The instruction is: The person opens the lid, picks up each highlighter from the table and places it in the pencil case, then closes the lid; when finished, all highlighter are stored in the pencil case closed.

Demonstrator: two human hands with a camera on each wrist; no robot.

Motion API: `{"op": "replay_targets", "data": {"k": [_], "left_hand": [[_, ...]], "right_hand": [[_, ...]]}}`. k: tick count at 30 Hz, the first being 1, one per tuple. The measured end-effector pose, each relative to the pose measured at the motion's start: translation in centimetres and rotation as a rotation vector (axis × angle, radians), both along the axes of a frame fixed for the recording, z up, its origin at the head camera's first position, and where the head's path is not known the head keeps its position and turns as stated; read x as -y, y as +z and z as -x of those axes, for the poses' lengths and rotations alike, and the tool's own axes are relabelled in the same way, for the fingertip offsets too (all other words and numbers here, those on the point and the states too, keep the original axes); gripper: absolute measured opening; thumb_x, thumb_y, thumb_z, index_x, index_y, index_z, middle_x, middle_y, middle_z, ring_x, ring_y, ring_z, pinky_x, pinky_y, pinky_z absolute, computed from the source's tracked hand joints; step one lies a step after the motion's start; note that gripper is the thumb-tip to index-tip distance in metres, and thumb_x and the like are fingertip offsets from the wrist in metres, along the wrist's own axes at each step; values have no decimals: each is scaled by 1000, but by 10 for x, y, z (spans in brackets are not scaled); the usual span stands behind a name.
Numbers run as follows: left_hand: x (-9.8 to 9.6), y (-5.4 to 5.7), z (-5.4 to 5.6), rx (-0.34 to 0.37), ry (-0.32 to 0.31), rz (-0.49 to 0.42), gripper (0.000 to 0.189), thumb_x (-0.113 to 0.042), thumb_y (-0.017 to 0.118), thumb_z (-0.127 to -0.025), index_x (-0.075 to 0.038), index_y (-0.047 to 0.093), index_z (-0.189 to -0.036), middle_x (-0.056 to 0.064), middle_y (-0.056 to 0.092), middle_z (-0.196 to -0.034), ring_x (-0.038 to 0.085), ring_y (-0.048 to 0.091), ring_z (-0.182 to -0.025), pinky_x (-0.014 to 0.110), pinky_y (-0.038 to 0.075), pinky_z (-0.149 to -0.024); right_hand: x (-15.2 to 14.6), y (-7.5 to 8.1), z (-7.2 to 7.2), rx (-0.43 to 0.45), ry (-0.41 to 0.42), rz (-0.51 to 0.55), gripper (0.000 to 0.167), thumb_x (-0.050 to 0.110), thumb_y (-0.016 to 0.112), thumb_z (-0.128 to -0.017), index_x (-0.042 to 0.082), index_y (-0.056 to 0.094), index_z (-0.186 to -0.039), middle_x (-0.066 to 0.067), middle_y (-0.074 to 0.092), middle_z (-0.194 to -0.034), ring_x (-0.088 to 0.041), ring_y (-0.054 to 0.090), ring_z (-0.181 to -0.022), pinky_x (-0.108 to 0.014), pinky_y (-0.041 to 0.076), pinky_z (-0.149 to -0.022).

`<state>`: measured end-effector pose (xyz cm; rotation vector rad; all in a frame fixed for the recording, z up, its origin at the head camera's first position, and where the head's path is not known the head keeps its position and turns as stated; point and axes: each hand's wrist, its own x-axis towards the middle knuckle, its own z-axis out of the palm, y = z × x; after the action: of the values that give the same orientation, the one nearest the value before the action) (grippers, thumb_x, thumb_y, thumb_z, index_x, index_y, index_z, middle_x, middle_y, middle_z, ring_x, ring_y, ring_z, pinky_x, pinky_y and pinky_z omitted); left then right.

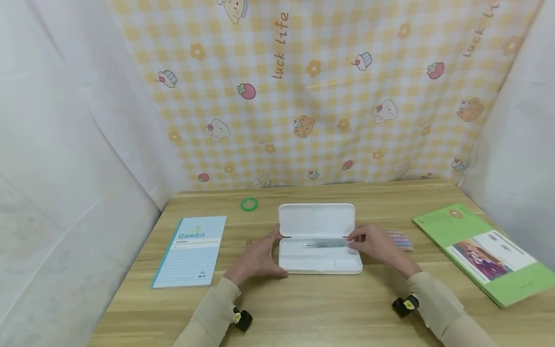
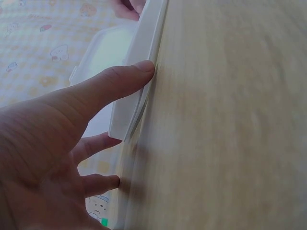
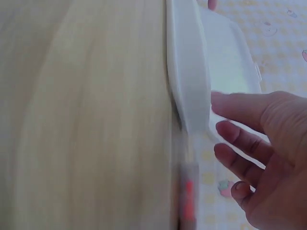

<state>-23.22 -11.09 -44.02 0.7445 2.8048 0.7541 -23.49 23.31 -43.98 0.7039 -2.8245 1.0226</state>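
Observation:
An open white pencil case [image 1: 305, 262] lies on the wooden table, its lid [image 1: 316, 220] tipped back. My left hand [image 1: 257, 258] grips the left end. In the left wrist view the thumb [image 2: 136, 69] presses the front wall, and a finger touches the back corner. Inside the case lies a slim grey, see-through packet [image 1: 323, 244], apparently of thin pens. My right hand [image 1: 375, 241] reaches over the right end, its bent fingertips pinching the packet's right end. From the right wrist, the case wall [image 3: 189, 72] hides that packet, while the thumb [image 3: 240, 108] is at the rim.
A light blue notebook [image 1: 191, 255] lies to the left, with a green ring [image 1: 249, 204] behind it. Behind my right hand are colored pens [image 1: 401, 240], partly covered. A green book [image 1: 481, 255] lies at the right. A checked cloth [image 1: 312, 96] hangs behind the table.

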Motion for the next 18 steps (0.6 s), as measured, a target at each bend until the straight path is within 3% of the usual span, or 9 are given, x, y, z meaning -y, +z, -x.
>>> {"op": "replay_targets", "data": {"k": [10,18], "left_hand": [[0,-1,1,-1,-5,-4,128,-50,86,-60,-4,10,-152,-2,49,-138,24,43,-128,76,6,-97],[-1,-1,1,-1,2,-15,128,-48,87,-59,-4,11,-152,0,51,-136,25,45,-126,75,7,-98]], "right_hand": [[-54,11,-12,-67,-130,-46,10,13,75,-81,7,74,-89,3,65,-82,-11,54,-68,-25,45,-56],[-89,11,-23,-80,-196,-94,11,17,75,-82,9,76,-89,8,61,-74,-10,52,-65,-25,42,-53]]}}
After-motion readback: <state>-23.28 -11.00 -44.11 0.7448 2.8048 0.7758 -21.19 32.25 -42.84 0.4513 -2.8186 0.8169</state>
